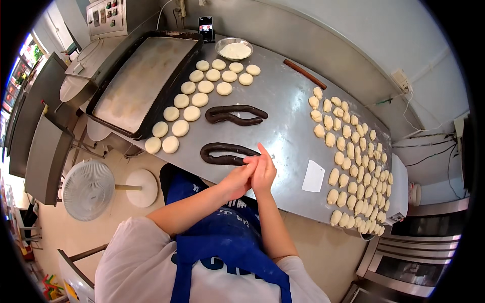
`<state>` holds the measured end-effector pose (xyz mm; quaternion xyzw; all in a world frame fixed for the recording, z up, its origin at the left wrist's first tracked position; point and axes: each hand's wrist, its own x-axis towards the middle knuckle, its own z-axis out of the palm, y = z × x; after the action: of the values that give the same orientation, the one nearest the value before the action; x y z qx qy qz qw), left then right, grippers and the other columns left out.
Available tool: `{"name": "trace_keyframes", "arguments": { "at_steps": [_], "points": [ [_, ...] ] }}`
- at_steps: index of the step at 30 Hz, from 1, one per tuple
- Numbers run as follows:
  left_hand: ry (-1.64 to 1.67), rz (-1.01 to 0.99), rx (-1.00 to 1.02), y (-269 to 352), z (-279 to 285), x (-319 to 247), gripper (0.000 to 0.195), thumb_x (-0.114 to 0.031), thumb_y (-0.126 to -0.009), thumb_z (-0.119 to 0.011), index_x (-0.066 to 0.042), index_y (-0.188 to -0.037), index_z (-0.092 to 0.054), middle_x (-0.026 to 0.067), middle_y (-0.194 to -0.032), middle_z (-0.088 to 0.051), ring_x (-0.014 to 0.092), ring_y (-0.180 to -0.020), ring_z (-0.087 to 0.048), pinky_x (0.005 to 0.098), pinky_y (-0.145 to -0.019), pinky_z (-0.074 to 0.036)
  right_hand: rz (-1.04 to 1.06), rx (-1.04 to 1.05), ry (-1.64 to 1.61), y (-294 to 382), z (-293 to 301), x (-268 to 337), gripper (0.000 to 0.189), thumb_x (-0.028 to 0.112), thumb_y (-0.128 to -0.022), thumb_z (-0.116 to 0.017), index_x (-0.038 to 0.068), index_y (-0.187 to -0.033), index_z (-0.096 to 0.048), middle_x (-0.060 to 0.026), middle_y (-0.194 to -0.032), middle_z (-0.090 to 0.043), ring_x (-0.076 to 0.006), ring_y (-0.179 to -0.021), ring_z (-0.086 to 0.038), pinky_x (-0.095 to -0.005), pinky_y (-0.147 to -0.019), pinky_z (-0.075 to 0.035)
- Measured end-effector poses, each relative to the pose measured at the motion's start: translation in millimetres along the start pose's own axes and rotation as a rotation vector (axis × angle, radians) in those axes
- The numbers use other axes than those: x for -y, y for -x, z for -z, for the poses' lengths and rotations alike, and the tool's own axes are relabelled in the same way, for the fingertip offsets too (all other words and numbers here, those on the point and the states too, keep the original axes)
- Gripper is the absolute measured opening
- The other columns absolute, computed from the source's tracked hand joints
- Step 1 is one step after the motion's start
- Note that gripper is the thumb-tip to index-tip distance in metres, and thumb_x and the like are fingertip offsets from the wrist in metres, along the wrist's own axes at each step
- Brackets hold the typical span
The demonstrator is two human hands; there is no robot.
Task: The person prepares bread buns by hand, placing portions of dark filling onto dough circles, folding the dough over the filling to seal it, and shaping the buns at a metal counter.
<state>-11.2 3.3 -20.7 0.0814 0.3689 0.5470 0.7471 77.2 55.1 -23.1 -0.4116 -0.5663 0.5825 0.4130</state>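
Note:
My left hand [238, 181] and my right hand [264, 174] are pressed together above the table's near edge. Whether anything lies between the palms is hidden. Just beyond the fingers, a folded rope of dark brown paste [218, 146] lies on the metal table, its right end partly covered by my hands. A second folded dark rope [223, 110] rests farther back. To the left, several flat round dough discs [191, 113] stand in rough rows. Many small lumps of pale dough [346, 131] cover the table's right end.
A large black-rimmed baking tray [142, 81] sits at the left. Behind the discs are a bowl of white flour [235, 50] and a propped phone [205, 28]. A wooden rolling pin [305, 74] and white dough scraper [313, 176] lie rightward. A fan [89, 189] stands on the floor.

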Motion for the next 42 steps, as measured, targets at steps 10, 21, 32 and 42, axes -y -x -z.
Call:
{"name": "trace_keyframes", "arguments": {
  "at_steps": [10, 21, 32, 42],
  "points": [
    [0.202, -0.116, -0.252, 0.7, 3.8, -10.8, 0.061, -0.055, -0.103, -0.034, -0.004, -0.131, -0.052, 0.0088, -0.130, -0.058, 0.021, -0.121, -0.056, 0.0346, -0.101, -0.044, 0.380, 0.122, 0.499, -11.2, 0.9, -14.1, 0.038, 0.025, -0.095, -0.044, 0.003, -0.115, -0.068, -0.0177, -0.123, -0.064, -0.0348, -0.118, -0.058, -0.0380, -0.100, -0.045],
    [-0.105, 0.076, 0.024, -10.5, 55.4, 8.7, 0.051, -0.028, -0.097, -0.062, -0.003, -0.138, -0.047, 0.0073, -0.134, -0.056, 0.021, -0.120, -0.057, 0.0369, -0.103, -0.045, -0.251, 0.143, -0.251, -16.1, 15.7, -69.2, 0.072, 0.056, -0.105, -0.022, 0.000, -0.102, -0.068, -0.0054, -0.093, -0.067, -0.0178, -0.087, -0.060, -0.0324, -0.081, -0.049],
    [-1.490, -0.154, 0.028, 5.4, 55.7, 13.1, 0.067, -0.028, -0.090, -0.061, -0.015, -0.150, -0.035, 0.0233, -0.112, -0.066, 0.036, -0.103, -0.064, 0.0427, -0.091, -0.050, 0.313, -0.008, 0.986, 29.9, 70.1, -75.7, 0.035, 0.030, -0.073, -0.079, 0.006, -0.097, -0.071, -0.0101, -0.090, -0.065, -0.0306, -0.085, -0.060, -0.0421, -0.081, -0.048],
    [-2.090, 0.017, 0.032, -11.7, 8.7, 21.5, 0.083, -0.018, -0.084, -0.058, -0.015, -0.157, -0.019, 0.0178, -0.093, -0.070, 0.033, -0.083, -0.070, 0.0441, -0.075, -0.055, 0.518, 0.010, 1.107, 6.3, 69.0, -82.0, 0.015, 0.019, -0.070, -0.075, 0.007, -0.070, -0.065, -0.0081, -0.073, -0.059, -0.0277, -0.073, -0.061, -0.0393, -0.064, -0.052]
  ]
}}
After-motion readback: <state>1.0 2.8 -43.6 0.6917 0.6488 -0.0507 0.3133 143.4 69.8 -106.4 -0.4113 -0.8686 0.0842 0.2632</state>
